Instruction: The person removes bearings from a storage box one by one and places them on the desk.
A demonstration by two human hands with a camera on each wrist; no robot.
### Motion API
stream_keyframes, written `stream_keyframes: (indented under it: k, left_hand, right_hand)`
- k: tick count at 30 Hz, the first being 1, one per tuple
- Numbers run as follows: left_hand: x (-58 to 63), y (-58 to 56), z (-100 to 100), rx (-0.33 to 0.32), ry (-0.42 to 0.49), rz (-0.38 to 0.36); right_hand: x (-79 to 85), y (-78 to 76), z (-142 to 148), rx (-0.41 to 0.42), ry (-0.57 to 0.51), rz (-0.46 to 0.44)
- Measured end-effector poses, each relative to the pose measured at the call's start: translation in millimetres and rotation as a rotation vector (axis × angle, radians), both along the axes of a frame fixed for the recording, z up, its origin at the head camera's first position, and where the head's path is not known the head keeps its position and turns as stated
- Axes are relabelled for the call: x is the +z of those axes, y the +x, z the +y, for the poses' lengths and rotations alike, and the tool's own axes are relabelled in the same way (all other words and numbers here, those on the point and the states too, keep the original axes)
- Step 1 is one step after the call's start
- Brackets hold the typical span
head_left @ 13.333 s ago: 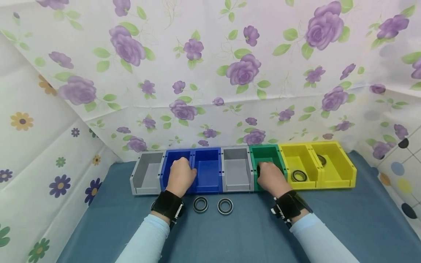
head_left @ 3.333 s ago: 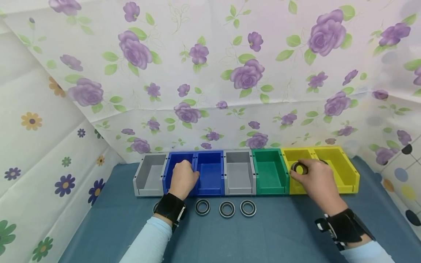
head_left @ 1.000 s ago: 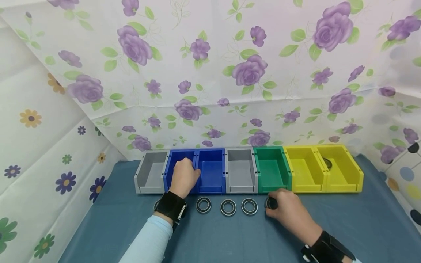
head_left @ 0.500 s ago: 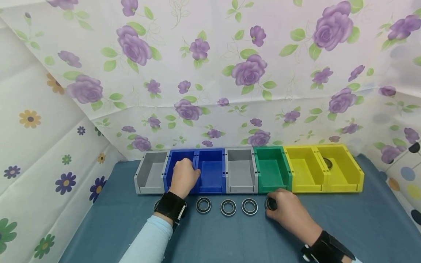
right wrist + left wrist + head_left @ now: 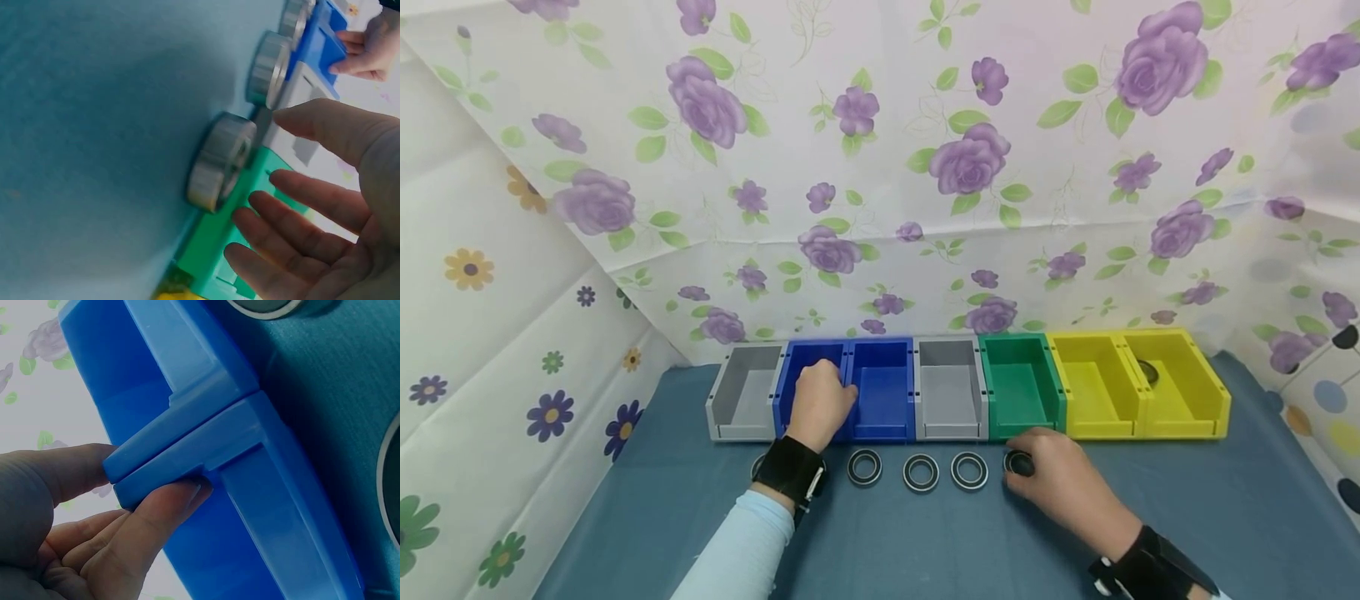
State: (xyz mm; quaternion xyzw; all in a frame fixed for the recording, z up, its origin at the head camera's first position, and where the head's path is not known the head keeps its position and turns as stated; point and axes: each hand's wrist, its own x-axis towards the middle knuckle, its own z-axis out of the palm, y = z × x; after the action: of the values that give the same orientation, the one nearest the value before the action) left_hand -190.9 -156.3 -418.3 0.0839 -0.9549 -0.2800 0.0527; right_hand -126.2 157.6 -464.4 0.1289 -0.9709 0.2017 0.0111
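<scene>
My left hand point(image 5: 817, 402) pinches the adjoining walls of the two blue bins, thumb on one side and a finger on the other; the blue bin point(image 5: 234, 434) fills much of the left wrist view. In front of the green bin point(image 5: 1024, 392), a ball bearing point(image 5: 215, 159) lies on the cloth. My right hand point(image 5: 1067, 487) is beside it, fingers spread and apart from it in the right wrist view. Left of that bearing lie several others in a row, among them a bearing point(image 5: 952, 472) before the grey bin point(image 5: 950, 428). One is partly hidden by my left wrist.
Another grey bin point(image 5: 747, 400) ends the row at the left. To the right stand two yellow bins, the near one point(image 5: 1093, 392) bare inside and the far yellow bin point(image 5: 1183, 400) with a bearing point(image 5: 1147, 372) in it. Floral sheeting point(image 5: 880, 167) hangs behind.
Earlier my right hand reached into the green bin, then lifted a bearing from the nearer yellow bin. That bearing is now on the cloth, let go. My left hand stays at the blue bins.
</scene>
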Motion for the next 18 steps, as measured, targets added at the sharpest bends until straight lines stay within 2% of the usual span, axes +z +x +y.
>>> stream_keyframes:
  k: [6, 9, 12, 18]
  left_hand:
    - [-0.4, -0.3, -1, 0.008, -0.007, -0.012]
    - [0.2, 0.1, -1, 0.006, -0.011, -0.007]
    - [0.9, 0.7, 0, 0.001, -0.017, -0.002]
    - [0.3, 0.3, 0, 0.0, -0.022, 0.004]
  right_hand:
    - [20.9, -5.5, 9, 0.061, -0.059, 0.063]
    - [33.7, -10.6, 18, 0.071, -0.069, 0.126]
    - [46.8, -16.6, 31, 0.052, -0.068, 0.208]
    - [67.7, -30.9, 65, -0.017, -0.086, 0.312]
